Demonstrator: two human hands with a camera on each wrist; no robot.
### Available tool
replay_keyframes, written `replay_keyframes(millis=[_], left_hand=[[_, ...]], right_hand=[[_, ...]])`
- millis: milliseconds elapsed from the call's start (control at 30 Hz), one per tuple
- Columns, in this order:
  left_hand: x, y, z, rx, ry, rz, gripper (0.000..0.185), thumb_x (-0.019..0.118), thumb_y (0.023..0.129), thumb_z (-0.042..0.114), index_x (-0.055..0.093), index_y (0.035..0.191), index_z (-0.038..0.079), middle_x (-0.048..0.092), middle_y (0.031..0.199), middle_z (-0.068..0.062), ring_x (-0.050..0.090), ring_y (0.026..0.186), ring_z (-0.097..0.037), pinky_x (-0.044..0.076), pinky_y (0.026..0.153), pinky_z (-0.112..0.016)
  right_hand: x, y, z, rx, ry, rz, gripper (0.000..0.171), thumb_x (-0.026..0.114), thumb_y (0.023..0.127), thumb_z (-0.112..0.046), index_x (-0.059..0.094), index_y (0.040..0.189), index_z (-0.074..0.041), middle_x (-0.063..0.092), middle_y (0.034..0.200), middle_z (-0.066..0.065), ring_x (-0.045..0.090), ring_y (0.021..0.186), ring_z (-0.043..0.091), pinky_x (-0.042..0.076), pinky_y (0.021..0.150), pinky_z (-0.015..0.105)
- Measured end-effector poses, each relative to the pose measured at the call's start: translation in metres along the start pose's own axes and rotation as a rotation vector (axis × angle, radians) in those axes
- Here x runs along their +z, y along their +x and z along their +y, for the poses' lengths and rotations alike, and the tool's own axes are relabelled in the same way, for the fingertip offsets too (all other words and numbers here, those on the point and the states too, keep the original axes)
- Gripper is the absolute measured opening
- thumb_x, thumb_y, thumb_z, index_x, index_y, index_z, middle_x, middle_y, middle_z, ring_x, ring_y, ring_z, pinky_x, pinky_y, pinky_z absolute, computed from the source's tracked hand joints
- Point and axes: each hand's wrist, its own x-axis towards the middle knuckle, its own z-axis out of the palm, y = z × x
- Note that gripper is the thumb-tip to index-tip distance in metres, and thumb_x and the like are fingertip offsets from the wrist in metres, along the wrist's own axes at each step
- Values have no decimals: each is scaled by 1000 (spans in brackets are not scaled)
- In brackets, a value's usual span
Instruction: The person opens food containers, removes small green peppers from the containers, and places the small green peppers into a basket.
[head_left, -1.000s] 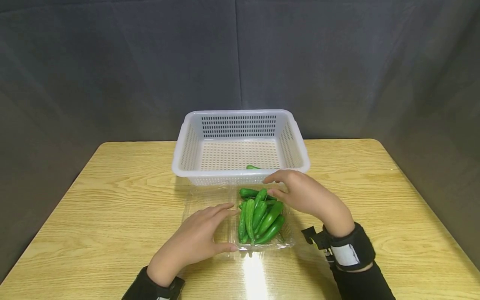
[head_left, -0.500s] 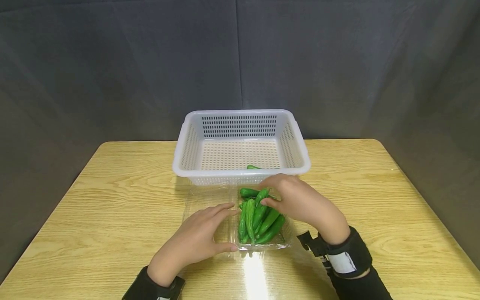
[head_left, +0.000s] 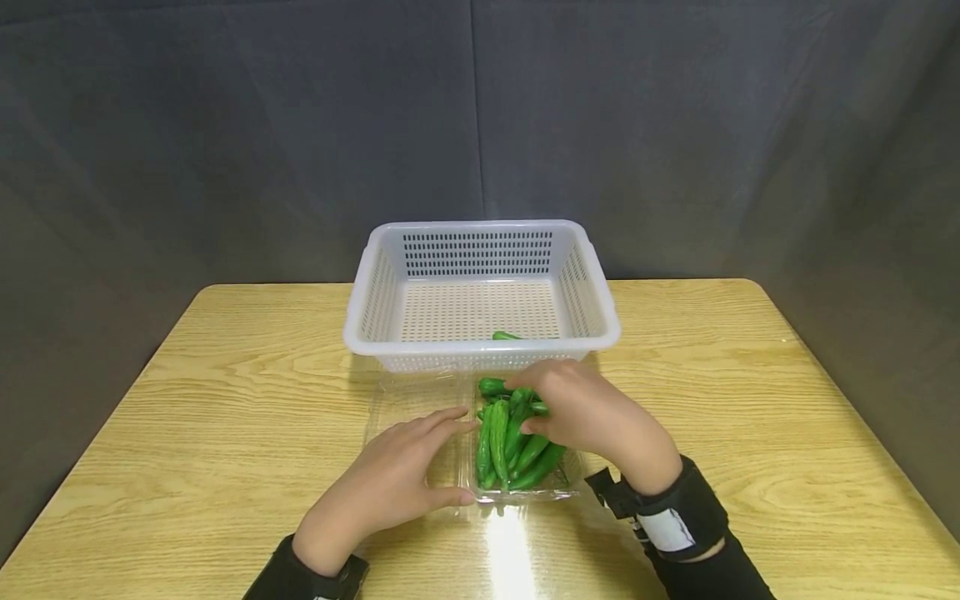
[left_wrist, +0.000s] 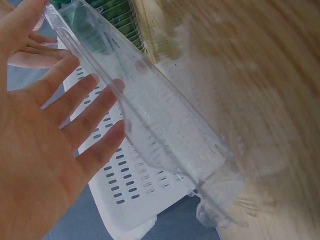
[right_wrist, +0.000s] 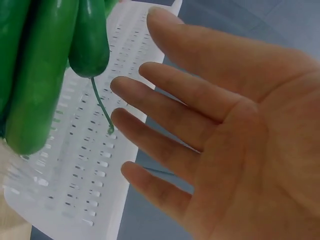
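Observation:
A clear plastic clamshell box (head_left: 525, 495) lies open on the table. Its right half holds several slender green vegetables (head_left: 498, 442), which look like small cucumbers or peppers. My right hand (head_left: 581, 412) hovers over their right side, bent above the pile in the head view. The right wrist view shows its fingers (right_wrist: 165, 100) loosely extended, with nothing between them, beside a vegetable with a thin stem (right_wrist: 101, 102). My left hand (head_left: 397, 471) is at the box's middle fold, fingers spread. In the left wrist view its fingertips (left_wrist: 117, 86) are at the clear plastic edge.
Directly behind the box stands a white perforated basket (head_left: 482, 345). A green vegetable (head_left: 506, 335) shows inside it, partly hidden by the near rim. The box's clear lid (head_left: 408, 392) lies flat to the left on the wooden table (head_left: 187, 433). A dark curtain hangs behind.
My right hand has moved toward the left and nearer me, in over the vegetables, and the upper ones have shifted slightly. The left hand has stayed in place.

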Motion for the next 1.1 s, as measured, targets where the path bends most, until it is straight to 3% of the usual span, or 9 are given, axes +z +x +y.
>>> replay_keyframes(millis=[200, 567, 1100], left_hand=[[-1, 1, 0, 2, -6, 0, 82, 76, 78, 57, 49, 147, 22, 41, 154, 0, 48, 132, -28, 40, 105, -54], [0, 0, 0, 5, -9, -1, 81, 77, 78, 55, 49, 146, 22, 40, 155, 0, 47, 133, -29, 39, 106, -55], [0, -1, 1, -4, -19, -3, 79, 77, 78, 55, 50, 146, 22, 40, 155, -1, 47, 133, -30, 39, 106, -56]], right_hand=[[2, 3, 1, -30, -35, 11, 41, 86, 75, -7, 73, 113, -3, 71, 113, 9, 65, 108, 27, 51, 96, 43], [5, 1, 2, 10, -24, -32, 41, 86, 74, -7, 72, 113, -1, 71, 112, 10, 66, 105, 28, 52, 94, 43], [6, 0, 2, 15, -40, -73, 29, 84, 76, -4, 76, 103, -5, 73, 102, 4, 67, 97, 24, 53, 90, 41]])
